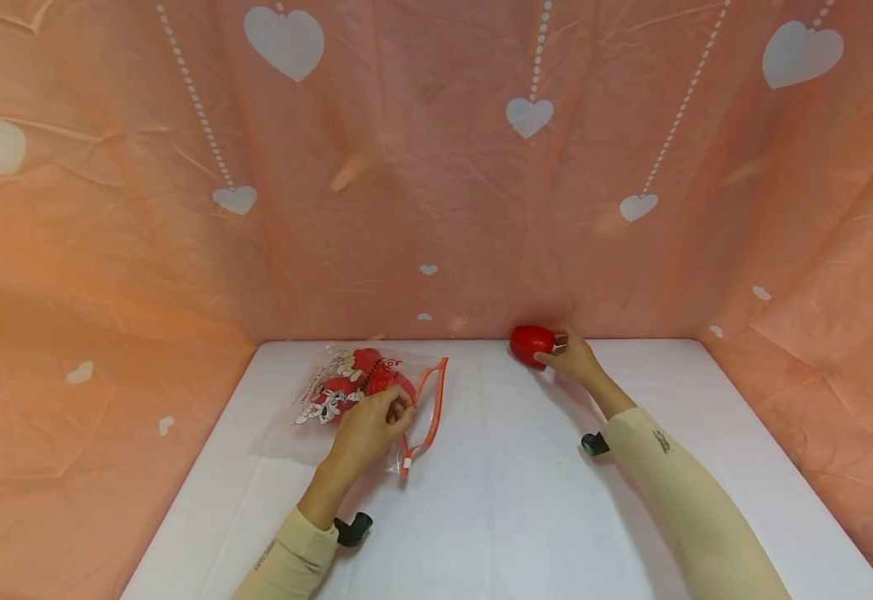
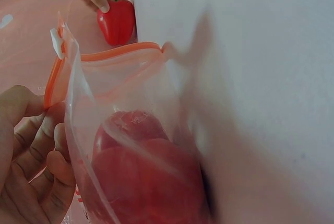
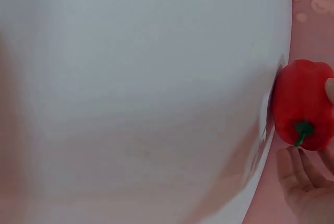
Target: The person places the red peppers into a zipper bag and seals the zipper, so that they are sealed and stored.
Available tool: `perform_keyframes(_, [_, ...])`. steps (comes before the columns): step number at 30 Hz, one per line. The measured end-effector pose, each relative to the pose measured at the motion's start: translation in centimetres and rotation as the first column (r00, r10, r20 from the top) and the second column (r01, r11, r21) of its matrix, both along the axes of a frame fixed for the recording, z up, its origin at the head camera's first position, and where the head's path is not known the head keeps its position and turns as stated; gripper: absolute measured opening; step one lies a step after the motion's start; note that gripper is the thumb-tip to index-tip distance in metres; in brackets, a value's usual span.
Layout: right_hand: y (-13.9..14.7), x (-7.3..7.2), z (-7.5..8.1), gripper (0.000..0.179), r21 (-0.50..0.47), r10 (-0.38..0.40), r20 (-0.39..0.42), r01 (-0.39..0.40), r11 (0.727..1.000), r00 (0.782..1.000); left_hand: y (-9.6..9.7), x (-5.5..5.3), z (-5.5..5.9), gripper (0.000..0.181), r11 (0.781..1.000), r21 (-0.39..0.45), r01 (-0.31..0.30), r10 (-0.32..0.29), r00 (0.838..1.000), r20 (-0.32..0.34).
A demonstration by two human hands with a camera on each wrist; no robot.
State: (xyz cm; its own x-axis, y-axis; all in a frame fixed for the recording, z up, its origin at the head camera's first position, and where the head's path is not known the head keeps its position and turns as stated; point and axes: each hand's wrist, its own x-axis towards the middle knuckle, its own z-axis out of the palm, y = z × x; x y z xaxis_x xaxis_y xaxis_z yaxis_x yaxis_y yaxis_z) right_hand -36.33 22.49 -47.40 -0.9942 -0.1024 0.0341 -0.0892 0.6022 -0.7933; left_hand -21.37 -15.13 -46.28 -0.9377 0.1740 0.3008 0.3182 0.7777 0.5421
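Observation:
My left hand (image 1: 369, 427) pinches the orange zip edge of a clear slider zip bag (image 2: 120, 75) between thumb and fingers, holding its mouth apart. Printed cartoon figures cover the bag's upper face, and red, lobed, rounded things (image 2: 143, 172) lie inside it. Over at the table's far edge lies a red bell pepper (image 1: 531, 346) with a green stem. My right hand (image 1: 576, 358) is at the stem end of this pepper. Its thumb touches the pepper's side, while the other fingers (image 3: 297, 169) extend loosely near the stem.
A white table (image 1: 496, 483) carries the bag on its left side. Orange-pink cloth with white hearts (image 1: 421, 167) rises right behind the table's far edge and along both sides. Small black wrist mounts (image 1: 354, 529) jut from both sleeves.

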Motion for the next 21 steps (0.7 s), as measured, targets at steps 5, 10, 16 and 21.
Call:
perform_keyframes(5, [-0.1,0.6,0.0,0.072,-0.015,-0.013,0.040,0.014,1.000,0.999,0.0,0.0,-0.1,0.012,1.000,0.001,0.001,-0.001,1.000,0.000])
perform_keyframes(10, [-0.6,1.2,-0.1,0.073,-0.025,-0.002,0.038,0.003,1.000,0.999,0.1,0.1,-0.1,0.013,1.000,0.004,0.005,-0.005,1.000,-0.001])
perform_keyframes(16, [-1.4,2.3,-0.1,0.070,-0.037,0.022,0.003,-0.022,0.999,1.000,0.2,0.2,-0.1,0.013,1.000,0.004,-0.001,0.001,1.000,0.003])
perform_keyframes(21, [-1.9,3.0,-0.4,0.067,-0.056,0.044,-0.023,-0.045,0.997,0.999,0.1,0.1,-0.2,0.012,1.000,0.000,0.005,-0.005,1.000,-0.001])
